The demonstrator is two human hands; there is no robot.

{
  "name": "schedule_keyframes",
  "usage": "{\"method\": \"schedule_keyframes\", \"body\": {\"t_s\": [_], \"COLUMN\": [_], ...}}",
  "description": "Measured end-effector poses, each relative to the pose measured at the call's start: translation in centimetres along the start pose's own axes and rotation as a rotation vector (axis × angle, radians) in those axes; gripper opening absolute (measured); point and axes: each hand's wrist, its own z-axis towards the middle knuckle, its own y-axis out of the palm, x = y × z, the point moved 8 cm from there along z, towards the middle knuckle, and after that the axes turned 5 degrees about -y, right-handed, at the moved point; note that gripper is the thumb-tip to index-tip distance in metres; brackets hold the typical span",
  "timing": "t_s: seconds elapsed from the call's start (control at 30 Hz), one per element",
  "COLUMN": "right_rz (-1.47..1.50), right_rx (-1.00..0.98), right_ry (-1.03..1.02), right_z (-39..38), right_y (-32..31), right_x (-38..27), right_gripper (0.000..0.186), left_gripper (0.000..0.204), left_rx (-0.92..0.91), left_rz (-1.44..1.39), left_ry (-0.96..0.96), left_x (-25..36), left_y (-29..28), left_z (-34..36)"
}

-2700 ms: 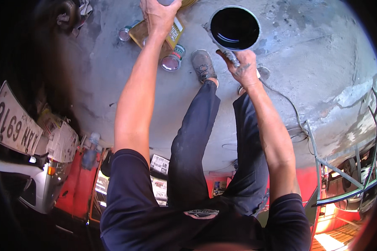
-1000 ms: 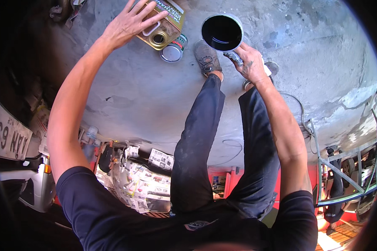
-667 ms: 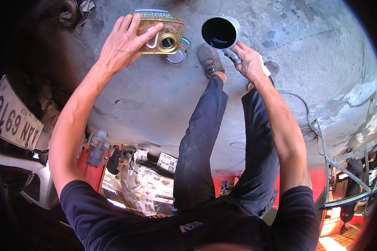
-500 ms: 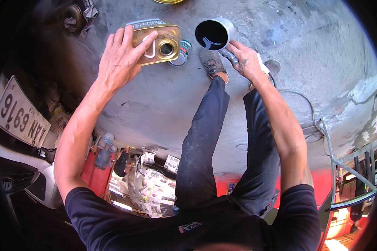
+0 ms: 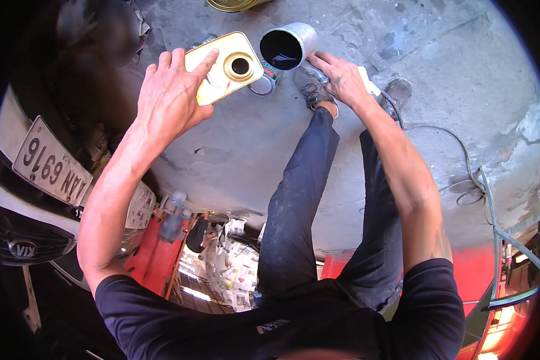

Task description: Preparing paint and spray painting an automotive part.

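Note:
My left hand point(image 5: 165, 93) is closed round a rectangular metal can point(image 5: 223, 85), its thumb and fingers spread along the sides and gold top. The can is tilted, and its round mouth is uncapped. To its right, my right hand point(image 5: 343, 83) grips a spray gun point(image 5: 319, 76) with a silver cup point(image 5: 305, 37) at its far end. Dark, shiny liquid shows inside the cup. The can's mouth and the cup's rim are close but apart, with no stream between them. My fingers hide much of the gun's handle.
A small round can point(image 5: 263, 85) with a green label stands on the concrete floor below them. Another gold-rimmed can point(image 5: 237, 5) is at the far edge. A hose point(image 5: 447, 133) trails right toward a metal frame point(image 5: 492, 204). A car's front point(image 5: 27, 237) is at left.
The rectangular can has tipped, its top now facing me more and turned toward the cup. The cup sits slightly further left, nearer the can. The whole view has shifted a little.

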Motion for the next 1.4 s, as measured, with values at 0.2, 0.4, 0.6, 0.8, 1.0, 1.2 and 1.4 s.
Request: {"method": "schedule_keyframes", "body": {"t_s": [0.2, 0.4, 0.6, 0.8, 1.0, 1.2, 1.4], "right_rz": [0.016, 0.019, -0.029, -0.021, -0.022, -0.006, -0.013], "right_rx": [0.033, 0.051, 0.081, 0.080, 0.070, 0.069, 0.090], "right_ry": [0.001, -0.030, -0.080, -0.084, -0.068, -0.083, -0.110], "right_z": [0.7, 1.5, 1.5, 1.1, 0.9, 0.9, 1.3], "right_y": [0.8, 1.6, 2.1, 2.7, 3.0, 3.5, 4.2], "right_x": [0.4, 1.1, 1.4, 1.4, 1.6, 1.5, 1.2], "right_gripper": [0.085, 0.087, 0.088, 0.087, 0.084, 0.085, 0.077], "left_gripper": [0.089, 0.089, 0.091, 0.086, 0.087, 0.088, 0.085], "left_rx": [-0.106, -0.182, -0.260, -0.335, -0.408, -0.436, -0.468], "left_rz": [0.010, -0.002, -0.033, -0.026, -0.018, 0.003, 0.042], "left_ry": [0.033, 0.075, 0.120, 0.128, 0.087, 0.040, 0.015], "left_x": [1.6, 2.6, 3.4, 4.1, 3.8, 3.5, 3.6], "left_y": [-1.1, -2.5, -3.0, -2.6, -2.1, -1.9, -2.2], "left_z": [0.5, 0.6, 1.3, 1.8, 1.7, 2.3, 2.8]}}
